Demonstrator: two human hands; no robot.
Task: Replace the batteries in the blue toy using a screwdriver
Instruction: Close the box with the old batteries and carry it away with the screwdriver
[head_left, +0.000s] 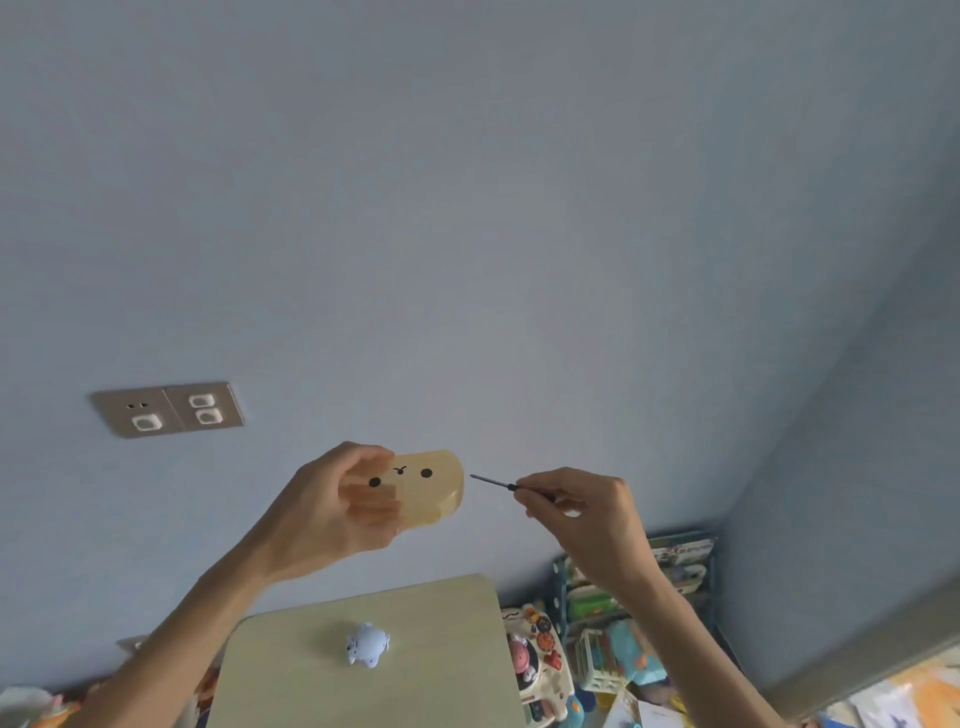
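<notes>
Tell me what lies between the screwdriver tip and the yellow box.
Nothing: in the head view the short gap between screwdriver and yellow box is bare, with only blue wall behind.

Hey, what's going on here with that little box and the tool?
A person holds both hands up in front of a blue wall. The left hand grips a see-through yellow box with a small face drawn on it. The right hand pinches a thin screwdriver, whose tip points at the box without touching it. The blue toy sits untouched on the table below, so the battery job has not started on it.
</notes>
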